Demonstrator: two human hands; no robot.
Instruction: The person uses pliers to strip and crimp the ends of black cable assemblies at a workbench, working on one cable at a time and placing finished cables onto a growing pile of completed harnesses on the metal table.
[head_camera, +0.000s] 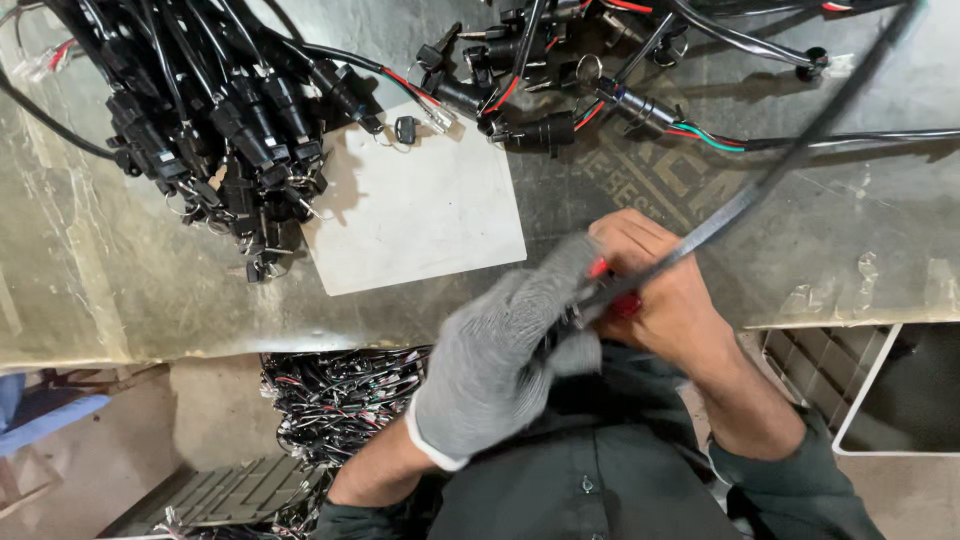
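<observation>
While both hands meet just above the person's dark shirt at the near edge of the counter (120, 290), the left hand (505, 360), in a grey knit glove, is curled shut around the near end of a black cable (760, 185), its outline blurred. The bare right hand (655, 290) sits touching the glove on its right, fingers folded and pinching the same cable end, where a small red part (625, 305) shows between the two hands. From that grip the cable rises up and to the right across the counter, out of focus, and leaves the picture at the top right corner.

Taking the white sheet (415, 210) as the landmark: it lies flat on the counter, up and to the left of the hands, well apart from them. Below the sheet, past the counter's near edge, a heap of thin wire looms (340, 395) lies on the floor. Touching the sheet's far left corner is a large bundle of black switch harnesses (215, 120), spreading away to the left. At the sheet's far edge rests a small black key (405, 128). Beyond and to the right of the sheet lies a looser group of black connectors (545, 90) with red, green and black leads trailing off to the right.
</observation>
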